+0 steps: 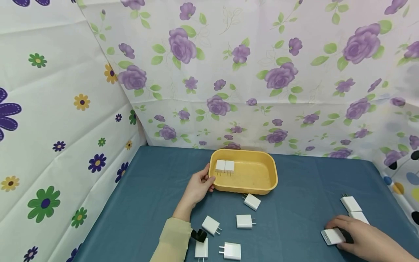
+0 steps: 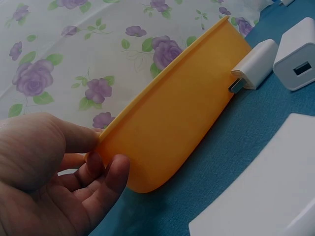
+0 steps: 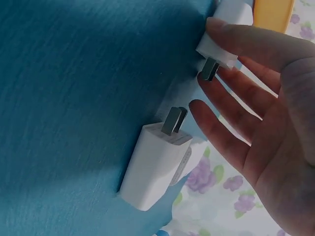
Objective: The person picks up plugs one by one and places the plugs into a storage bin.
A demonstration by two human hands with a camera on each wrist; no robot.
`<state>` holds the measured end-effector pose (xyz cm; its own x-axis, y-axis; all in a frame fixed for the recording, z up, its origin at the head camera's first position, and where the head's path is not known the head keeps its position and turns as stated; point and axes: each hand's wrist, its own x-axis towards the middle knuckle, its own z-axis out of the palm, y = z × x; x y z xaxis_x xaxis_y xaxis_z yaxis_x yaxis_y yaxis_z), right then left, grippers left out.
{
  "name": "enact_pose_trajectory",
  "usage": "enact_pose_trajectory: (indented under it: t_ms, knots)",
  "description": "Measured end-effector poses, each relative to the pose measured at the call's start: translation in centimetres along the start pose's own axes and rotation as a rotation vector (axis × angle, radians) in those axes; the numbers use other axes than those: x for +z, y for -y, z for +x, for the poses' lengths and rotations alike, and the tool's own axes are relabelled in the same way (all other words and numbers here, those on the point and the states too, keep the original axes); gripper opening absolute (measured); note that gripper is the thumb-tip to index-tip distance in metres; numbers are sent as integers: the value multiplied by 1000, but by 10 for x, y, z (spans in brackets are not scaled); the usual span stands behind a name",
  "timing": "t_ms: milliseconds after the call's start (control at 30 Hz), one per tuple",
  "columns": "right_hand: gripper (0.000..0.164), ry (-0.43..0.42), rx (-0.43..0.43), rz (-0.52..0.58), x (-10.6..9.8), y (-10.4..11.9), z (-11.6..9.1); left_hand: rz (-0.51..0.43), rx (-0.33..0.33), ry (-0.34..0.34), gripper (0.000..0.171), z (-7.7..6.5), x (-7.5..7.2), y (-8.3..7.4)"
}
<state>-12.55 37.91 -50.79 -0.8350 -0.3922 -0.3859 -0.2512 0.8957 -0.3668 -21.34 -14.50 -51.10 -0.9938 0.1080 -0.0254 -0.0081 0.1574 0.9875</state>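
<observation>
A yellow tray [image 1: 271,180] stands mid-table with two white chargers [image 1: 224,166] lying in its left end. My left hand [image 1: 204,181] grips the tray's left rim; in the left wrist view the thumb and fingers [image 2: 115,167] pinch the tray wall [image 2: 177,113]. At the table's right front my right hand [image 1: 347,233] curls around a white charger [image 1: 332,236] that lies on the cloth. In the right wrist view the thumb lies on that charger [image 3: 224,46] and the other fingers [image 3: 216,128] reach beneath its prongs.
Several more white chargers lie loose on the blue cloth: one [image 1: 252,201] just in front of the tray, others [image 1: 244,221] [image 1: 211,225] toward the front, two [image 1: 351,203] beside my right hand. Floral sheets wall the table on the left, back and right.
</observation>
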Motion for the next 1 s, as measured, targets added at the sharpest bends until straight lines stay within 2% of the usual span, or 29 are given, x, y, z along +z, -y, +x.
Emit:
enact_pose_trajectory:
  t_ms: [67, 167, 400, 533, 700, 867, 1000]
  knots:
    - [40, -4, 28, 17, -1, 3, 2, 0, 2, 2, 67, 0, 0, 0]
    - [43, -27, 18, 54, -1, 7, 5, -2, 3, 3, 67, 0, 0, 1]
    - [59, -166, -119, 168, 0, 24, 11, -2, 5, 8, 67, 0, 1, 1]
    - [62, -312, -133, 218, -2, 48, 21, -4, 2, 6, 67, -1, 0, 1]
    - [55, -499, -190, 272, -7, 82, 40, -6, 3, 2, 67, -2, -1, 0]
    - [57, -591, -257, 367, -15, 117, 65, 0, 13, 15, 68, 0, 0, -1]
    - [62, -610, -289, 435, -18, 141, 88, -2, 19, 18, 68, 0, 0, 0]
